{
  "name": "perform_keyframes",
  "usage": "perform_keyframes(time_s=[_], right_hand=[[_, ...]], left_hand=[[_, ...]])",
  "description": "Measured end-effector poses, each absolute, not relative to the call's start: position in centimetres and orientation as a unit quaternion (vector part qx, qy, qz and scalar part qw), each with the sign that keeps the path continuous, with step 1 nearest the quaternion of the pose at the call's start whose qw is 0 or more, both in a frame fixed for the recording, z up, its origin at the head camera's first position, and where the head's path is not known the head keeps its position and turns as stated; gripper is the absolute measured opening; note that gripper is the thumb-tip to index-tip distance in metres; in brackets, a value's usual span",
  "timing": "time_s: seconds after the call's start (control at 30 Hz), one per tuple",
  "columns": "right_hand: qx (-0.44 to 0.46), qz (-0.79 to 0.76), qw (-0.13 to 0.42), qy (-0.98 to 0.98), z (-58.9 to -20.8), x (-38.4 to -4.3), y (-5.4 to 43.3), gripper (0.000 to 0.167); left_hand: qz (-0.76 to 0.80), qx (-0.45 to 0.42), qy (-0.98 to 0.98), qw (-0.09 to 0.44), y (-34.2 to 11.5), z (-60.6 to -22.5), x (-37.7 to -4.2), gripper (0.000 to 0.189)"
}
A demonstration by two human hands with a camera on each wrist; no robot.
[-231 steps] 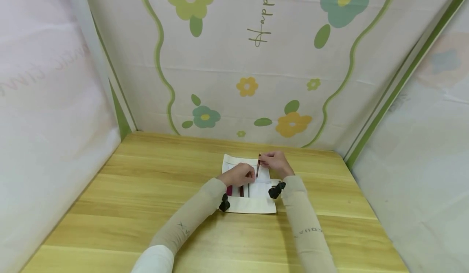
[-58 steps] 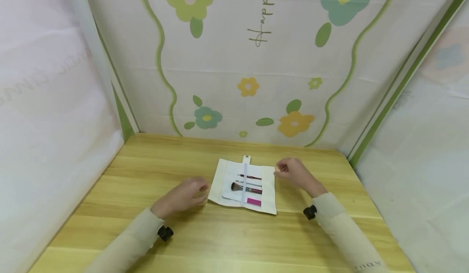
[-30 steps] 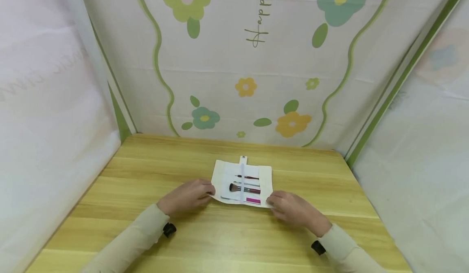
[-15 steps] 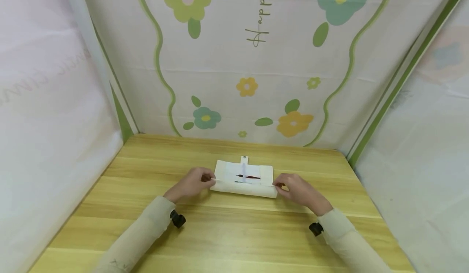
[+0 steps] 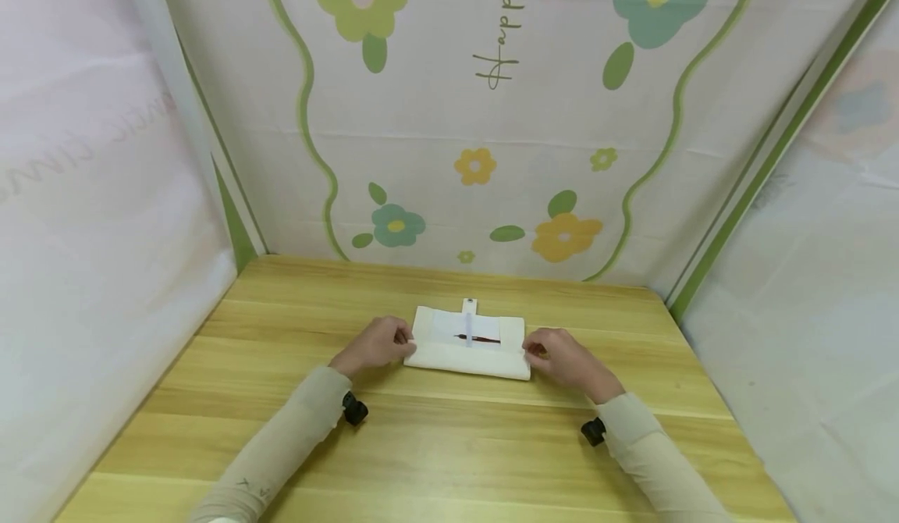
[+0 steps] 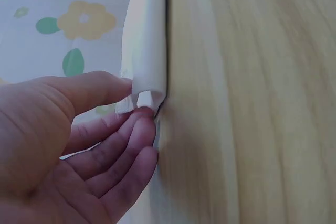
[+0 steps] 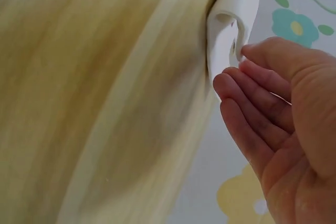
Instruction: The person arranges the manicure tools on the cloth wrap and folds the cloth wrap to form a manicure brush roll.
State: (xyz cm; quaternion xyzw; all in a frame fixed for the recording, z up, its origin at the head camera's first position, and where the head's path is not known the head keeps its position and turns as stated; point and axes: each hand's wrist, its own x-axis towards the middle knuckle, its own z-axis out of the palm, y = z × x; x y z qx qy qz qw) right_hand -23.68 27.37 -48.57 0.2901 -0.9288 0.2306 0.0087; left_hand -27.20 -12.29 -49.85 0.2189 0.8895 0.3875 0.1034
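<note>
A cream cloth brush roll (image 5: 467, 361) lies on the table with its near edge folded over toward the back. My left hand (image 5: 379, 343) pinches the folded edge at its left end; the left wrist view shows the thumb on the outer side of the curled cloth (image 6: 149, 35) and fingertips by its open end. At the other end, my right hand (image 5: 565, 357) grips the same edge between thumb and index finger (image 7: 265, 77). Beyond the fold, a thin dark red-handled brush (image 5: 485, 340) shows beneath a pale elastic band (image 5: 469, 324). The fold hides the other tools.
A snap tab (image 5: 470, 304) sticks out from the roll's far side. Wood-grain tabletop (image 5: 449, 445) surrounds the roll, and a flower-printed cloth wall (image 5: 421, 117) rises behind it. More cloth hangs at left and right.
The right hand earlier held a thin dark red brush over the roll, then the roll was turned. Both hands have since gripped its near edge and folded it away, covering the larger brush and pink piece.
</note>
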Motion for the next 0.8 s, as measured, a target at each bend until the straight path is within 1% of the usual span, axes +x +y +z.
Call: perform_keyframes(time_s=[0.17, 0.27, 0.33, 0.4, 0.53, 0.63, 0.7, 0.8], right_hand=[[0.281, 0.214, 0.018, -0.935, -48.9, -23.7, 27.0, 0.012], [0.291, 0.191, 0.031, -0.937, -48.7, -23.7, 26.5, 0.012], [0.306, 0.171, 0.039, -0.936, -48.5, -23.6, 26.2, 0.009], [0.323, 0.153, 0.045, -0.933, -48.2, -23.4, 26.0, 0.006], [0.352, 0.129, 0.047, -0.926, -47.8, -22.9, 25.8, 0.013], [0.353, 0.131, 0.034, -0.926, -47.6, -22.3, 25.9, 0.013], [0.347, 0.134, 0.019, -0.928, -47.6, -22.0, 26.0, 0.011], [0.337, 0.141, 0.001, -0.931, -48.0, -21.6, 26.1, 0.019]], left_hand=[[0.325, 0.249, 0.91, 0.057, -11.8, -49.8, -27.2, 0.015], [0.298, 0.288, 0.909, 0.039, -11.6, -49.7, -27.3, 0.01], [0.286, 0.319, 0.903, 0.038, -11.6, -49.6, -27.4, 0.005], [0.272, 0.346, 0.897, 0.044, -11.6, -49.4, -27.3, 0.006], [0.24, 0.392, 0.887, 0.049, -11.8, -49.0, -27.0, 0.008], [0.221, 0.412, 0.882, 0.053, -12.1, -48.7, -26.7, 0.003], [0.211, 0.42, 0.881, 0.057, -12.3, -48.5, -26.7, 0.007], [0.196, 0.428, 0.88, 0.062, -12.3, -48.7, -26.7, 0.015]])
